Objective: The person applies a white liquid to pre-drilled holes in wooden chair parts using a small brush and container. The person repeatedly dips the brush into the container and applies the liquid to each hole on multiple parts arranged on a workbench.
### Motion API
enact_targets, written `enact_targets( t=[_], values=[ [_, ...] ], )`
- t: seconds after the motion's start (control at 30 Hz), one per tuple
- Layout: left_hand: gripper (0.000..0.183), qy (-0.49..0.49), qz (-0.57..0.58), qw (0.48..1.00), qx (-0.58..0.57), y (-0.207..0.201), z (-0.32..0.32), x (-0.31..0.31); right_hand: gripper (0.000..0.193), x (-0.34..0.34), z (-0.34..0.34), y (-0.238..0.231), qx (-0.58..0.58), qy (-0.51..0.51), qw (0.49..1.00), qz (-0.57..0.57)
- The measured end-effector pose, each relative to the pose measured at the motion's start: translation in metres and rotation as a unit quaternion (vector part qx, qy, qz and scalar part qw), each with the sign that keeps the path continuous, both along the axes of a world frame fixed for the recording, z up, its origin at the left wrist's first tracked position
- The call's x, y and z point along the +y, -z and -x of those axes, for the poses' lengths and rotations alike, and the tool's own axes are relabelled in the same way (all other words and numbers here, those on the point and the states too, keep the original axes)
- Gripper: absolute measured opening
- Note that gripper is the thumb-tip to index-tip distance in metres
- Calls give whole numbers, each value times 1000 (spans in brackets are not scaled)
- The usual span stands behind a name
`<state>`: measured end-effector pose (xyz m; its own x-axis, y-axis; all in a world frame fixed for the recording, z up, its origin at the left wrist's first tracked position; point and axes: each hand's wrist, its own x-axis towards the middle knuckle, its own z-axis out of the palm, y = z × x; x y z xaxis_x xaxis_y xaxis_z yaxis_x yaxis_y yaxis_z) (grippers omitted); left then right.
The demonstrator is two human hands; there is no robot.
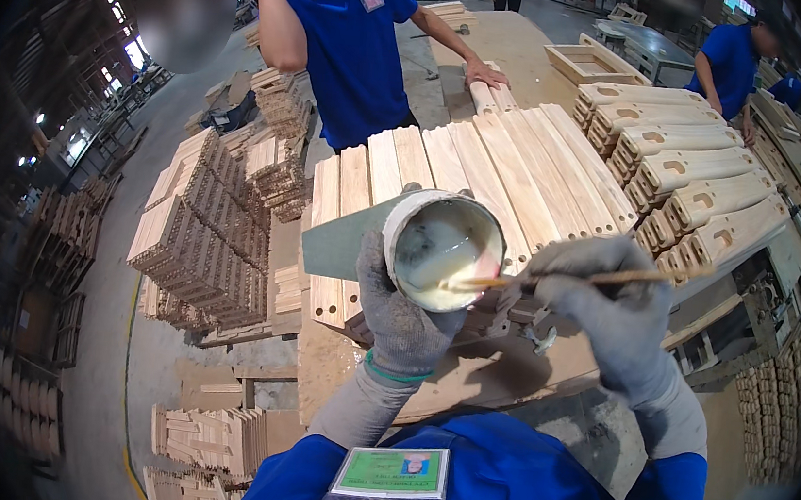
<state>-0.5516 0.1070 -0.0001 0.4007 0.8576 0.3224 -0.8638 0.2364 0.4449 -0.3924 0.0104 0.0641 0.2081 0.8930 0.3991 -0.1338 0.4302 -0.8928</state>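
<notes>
My left hand (404,333), in a grey knit glove, is wrapped round a round white pot (387,254). The pot is tilted toward me and holds a creamy white liquid (453,263), with more smeared on its inner wall. A flat grey-green piece (341,242) sticks out to the left behind the pot; how it is held is hidden. My right hand (610,301), also gloved in grey, grips a thin wooden stick (661,276). The stick's pale, coated end is inside the pot by the right rim; whether it has bristles I cannot tell.
Wooden slats (487,166) with end holes lie in a row behind the pot on the table (333,380). Slotted wooden parts (682,167) are stacked right. Wood piles (202,229) stand left. Across the table, a person in blue (348,49) rests a hand on wood.
</notes>
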Motion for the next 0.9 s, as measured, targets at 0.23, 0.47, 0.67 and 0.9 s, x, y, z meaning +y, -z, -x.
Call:
enact_targets(
  t=[0.23, 0.47, 0.67, 0.9],
  values=[
    [55, -219, -90, 968, 84, 3, -24, -6, 11, -31, 11, 13, -271, 35, 955, -114],
    [46, -90, 26, 995, 13, -1, -24, -14, 19, 1, -12, -20, -49, 169, 983, 46],
    [41, -9, 109, 994, -9, -4, -5, -2, 37, 55, -100, -26, -268, 202, 930, 150],
    [36, -48, 52, 997, 5, -4, 4, -6, 42, 76, -112, 3, -407, 213, 873, 164]
  ],
)
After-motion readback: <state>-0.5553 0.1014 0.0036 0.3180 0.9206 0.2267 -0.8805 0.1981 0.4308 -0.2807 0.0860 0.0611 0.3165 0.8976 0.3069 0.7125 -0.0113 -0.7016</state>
